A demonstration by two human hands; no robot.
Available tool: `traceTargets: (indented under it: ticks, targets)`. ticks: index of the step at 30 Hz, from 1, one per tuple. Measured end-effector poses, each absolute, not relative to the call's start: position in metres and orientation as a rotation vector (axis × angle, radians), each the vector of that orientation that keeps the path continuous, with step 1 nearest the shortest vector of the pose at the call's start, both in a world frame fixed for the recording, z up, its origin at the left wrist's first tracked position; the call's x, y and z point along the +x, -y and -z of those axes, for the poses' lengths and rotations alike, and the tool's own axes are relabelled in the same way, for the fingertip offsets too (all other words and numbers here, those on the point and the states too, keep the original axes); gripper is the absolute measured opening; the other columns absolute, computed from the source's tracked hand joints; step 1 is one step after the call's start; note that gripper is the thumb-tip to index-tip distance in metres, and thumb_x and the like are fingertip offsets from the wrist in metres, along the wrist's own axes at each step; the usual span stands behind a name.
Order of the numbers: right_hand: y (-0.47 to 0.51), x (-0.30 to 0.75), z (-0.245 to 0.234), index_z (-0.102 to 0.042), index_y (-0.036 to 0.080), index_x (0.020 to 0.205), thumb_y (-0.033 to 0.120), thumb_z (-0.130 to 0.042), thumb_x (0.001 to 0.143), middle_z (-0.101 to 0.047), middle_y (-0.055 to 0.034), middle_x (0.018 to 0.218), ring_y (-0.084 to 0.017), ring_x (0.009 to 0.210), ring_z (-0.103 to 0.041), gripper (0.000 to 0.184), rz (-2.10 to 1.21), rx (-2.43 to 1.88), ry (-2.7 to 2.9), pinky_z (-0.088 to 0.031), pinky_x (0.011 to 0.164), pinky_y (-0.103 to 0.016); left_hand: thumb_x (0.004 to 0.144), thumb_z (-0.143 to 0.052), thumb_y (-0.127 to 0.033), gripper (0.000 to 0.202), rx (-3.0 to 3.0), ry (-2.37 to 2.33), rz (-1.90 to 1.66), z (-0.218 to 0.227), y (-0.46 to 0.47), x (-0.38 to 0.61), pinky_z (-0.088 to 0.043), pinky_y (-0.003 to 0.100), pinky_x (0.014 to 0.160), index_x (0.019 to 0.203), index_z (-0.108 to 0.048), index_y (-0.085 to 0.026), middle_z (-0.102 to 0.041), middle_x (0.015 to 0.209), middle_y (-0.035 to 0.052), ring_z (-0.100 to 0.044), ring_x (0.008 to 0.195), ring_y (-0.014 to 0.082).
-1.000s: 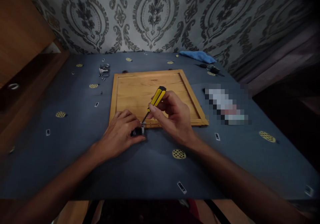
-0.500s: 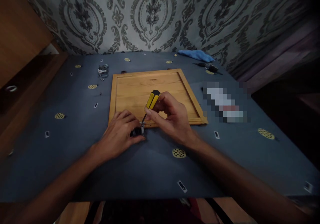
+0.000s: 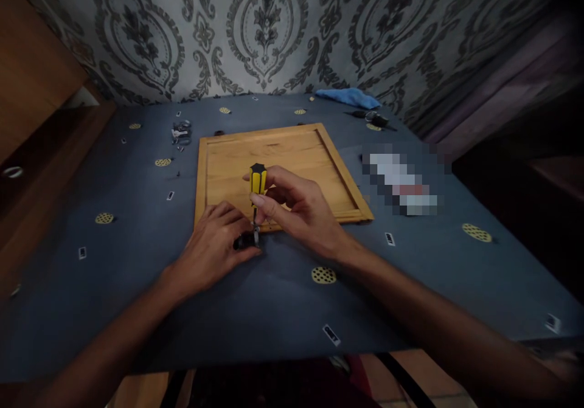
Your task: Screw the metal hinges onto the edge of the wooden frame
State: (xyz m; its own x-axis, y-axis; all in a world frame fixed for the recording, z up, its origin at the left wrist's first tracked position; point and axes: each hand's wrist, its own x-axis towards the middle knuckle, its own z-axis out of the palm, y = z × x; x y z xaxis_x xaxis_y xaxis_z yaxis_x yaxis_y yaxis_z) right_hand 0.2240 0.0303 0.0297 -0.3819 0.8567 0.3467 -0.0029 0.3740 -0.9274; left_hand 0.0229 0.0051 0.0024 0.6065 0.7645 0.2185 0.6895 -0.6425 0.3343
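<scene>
Against the blue tabletop point(image 3: 114, 274), the right hand point(image 3: 298, 210) gripped a screwdriver point(image 3: 257, 188) upright by the near edge of a wooden panel point(image 3: 260, 149); the left hand point(image 3: 218, 238) pinched a metal fitting point(image 3: 256, 236). The screwdriver seemed light, stiff, best held by its handle point(image 3: 258, 180).

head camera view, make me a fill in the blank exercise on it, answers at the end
The right hand holds a yellow-and-black ____.
The metal fitting lies between the thumb and fingers of the ____ hand.
The framed panel is made of ____.
The crumpled cloth at the far edge of the table is coloured ____.
Missing words: screwdriver; left; wood; blue.
</scene>
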Motion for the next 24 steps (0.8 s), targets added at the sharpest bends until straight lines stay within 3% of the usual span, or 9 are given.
traceTargets:
  ticks: [4,10,15,20,22,24]
  targets:
    - [-0.032,0.222,-0.031,-0.054,0.023,0.084,0.049,-0.07,0.097,-0.058,0.0031,0.08,-0.012,0.064,-0.065,0.033,-1.16,-0.74,1.723,-0.049,0.057,-0.027,0.086,-0.088,-0.033,0.029,2.618,-1.185,-0.517,-0.002,-0.005,0.023,-0.052,0.052,0.099,0.109,-0.075,-0.021,-0.078,0.109,0.0059,-0.066,0.108,0.0314]
    - [-0.034,0.221,-0.032,-0.054,0.025,0.087,0.051,-0.075,0.093,-0.054,0.0073,0.064,-0.012,0.054,-0.058,0.034,-1.23,-0.759,1.678,-0.042,0.05,-0.028,0.089,-0.085,-0.034,0.023,2.602,-1.187,-0.52,-0.001,-0.006,0.023,-0.053,0.051,0.099,0.107,-0.076,-0.022,-0.078,0.108,0.0055,-0.067,0.108,0.03]
    - [-0.038,0.217,-0.034,-0.048,0.026,0.081,0.043,-0.079,0.089,-0.052,0.0083,0.065,-0.011,0.053,-0.057,0.036,-1.264,-0.728,1.646,-0.042,0.048,-0.026,0.088,-0.085,-0.033,0.024,2.613,-1.167,-0.572,-0.001,-0.007,0.023,-0.055,0.05,0.097,0.108,-0.076,-0.024,-0.078,0.111,0.006,-0.067,0.109,0.0309]
    - [-0.045,0.22,-0.038,-0.058,0.025,0.1,0.031,-0.072,0.093,-0.059,0.0067,0.071,-0.012,0.058,-0.061,0.017,-1.26,-0.705,1.724,-0.046,0.053,-0.026,0.089,-0.084,-0.033,0.022,2.613,-1.167,-0.542,-0.001,-0.006,0.022,-0.055,0.05,0.095,0.106,-0.077,-0.021,-0.079,0.111,0.0066,-0.066,0.108,0.0303]
    - [-0.045,0.223,-0.038,-0.06,0.024,0.096,0.036,-0.068,0.097,-0.059,0.0064,0.065,-0.013,0.058,-0.062,0.014,-1.279,-0.705,1.771,-0.045,0.054,-0.026,0.089,-0.085,-0.033,0.021,2.609,-1.177,-0.527,-0.001,-0.006,0.022,-0.055,0.049,0.095,0.104,-0.077,-0.021,-0.079,0.108,0.0061,-0.066,0.106,0.0296]
    - [-0.045,0.224,-0.037,-0.059,0.023,0.087,0.044,-0.07,0.096,-0.059,0.0061,0.061,-0.013,0.057,-0.061,0.025,-1.295,-0.708,1.765,-0.043,0.053,-0.025,0.088,-0.086,-0.032,0.022,2.605,-1.183,-0.541,0.0,-0.006,0.022,-0.055,0.048,0.095,0.104,-0.077,-0.021,-0.079,0.107,0.0059,-0.066,0.107,0.0297]
